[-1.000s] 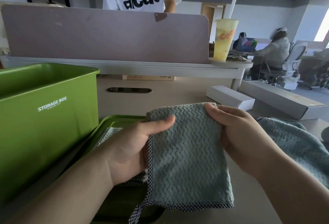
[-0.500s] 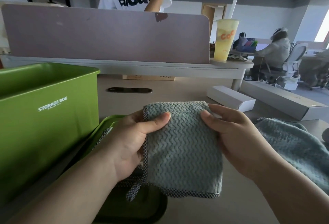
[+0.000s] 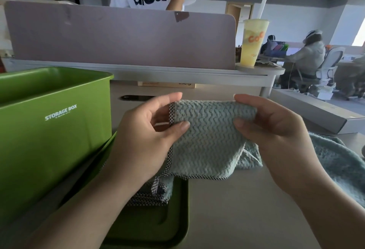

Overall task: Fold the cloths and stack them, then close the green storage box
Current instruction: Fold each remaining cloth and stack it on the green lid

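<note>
Above the counter [image 3: 237, 213], the left hand [image 3: 150, 140] and right hand [image 3: 276, 136] each pinch a top corner of the folded teal cloth [image 3: 207, 142]. Match the edges first, then lay it flat on the green lid [image 3: 158, 221] beside the open green storage box [image 3: 49, 134].
</note>
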Tool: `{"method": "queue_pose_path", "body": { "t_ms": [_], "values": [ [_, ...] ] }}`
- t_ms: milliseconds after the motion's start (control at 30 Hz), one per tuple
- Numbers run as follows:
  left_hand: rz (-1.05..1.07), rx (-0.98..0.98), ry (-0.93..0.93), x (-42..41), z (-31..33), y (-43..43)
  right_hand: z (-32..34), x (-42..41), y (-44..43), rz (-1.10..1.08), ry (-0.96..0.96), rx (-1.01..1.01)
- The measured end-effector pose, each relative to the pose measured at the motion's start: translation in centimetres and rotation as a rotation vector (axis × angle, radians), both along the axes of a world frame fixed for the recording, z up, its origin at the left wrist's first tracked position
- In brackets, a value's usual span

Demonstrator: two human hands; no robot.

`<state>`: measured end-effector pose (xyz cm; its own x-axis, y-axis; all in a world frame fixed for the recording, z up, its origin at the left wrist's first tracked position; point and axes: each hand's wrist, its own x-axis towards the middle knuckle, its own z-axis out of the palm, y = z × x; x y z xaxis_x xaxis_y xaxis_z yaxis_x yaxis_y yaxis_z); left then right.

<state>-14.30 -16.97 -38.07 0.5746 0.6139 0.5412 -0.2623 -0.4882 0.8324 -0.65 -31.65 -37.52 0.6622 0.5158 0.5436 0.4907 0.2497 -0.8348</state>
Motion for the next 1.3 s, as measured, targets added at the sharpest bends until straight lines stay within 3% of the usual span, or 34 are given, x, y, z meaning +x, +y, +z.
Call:
{"method": "queue_pose_path", "body": {
  "t_ms": [133, 333, 667, 967, 1133, 1300],
  "values": [
    [0.139, 0.168, -0.018, -0.4, 0.3, -0.3, 0.1, 0.0, -0.1, -0.01, -0.129, -0.056],
    [0.252, 0.223, -0.049, -0.6, 0.3, -0.2, 0.3, -0.4, -0.3, -0.172, -0.213, -0.033],
    [0.257, 0.193, -0.059, -0.7, 0.6, -0.4, 0.4, -0.3, -0.3, -0.22, -0.232, -0.011],
    [0.15, 0.176, -0.122, -0.7, 0.8, -0.3, 0.8, -0.5, -0.5, -0.134, -0.166, 0.085],
    [-0.115, -0.185, -0.182, -0.6, 1.6, -1.2, 1.1, -0.5, -0.7, 0.155, 0.16, 0.16],
    [-0.385, -0.769, 0.014, 0.0, 1.1, -1.7, 0.3, -1.1, 0.2, 0.136, 0.45, 0.07]
  ]
}}
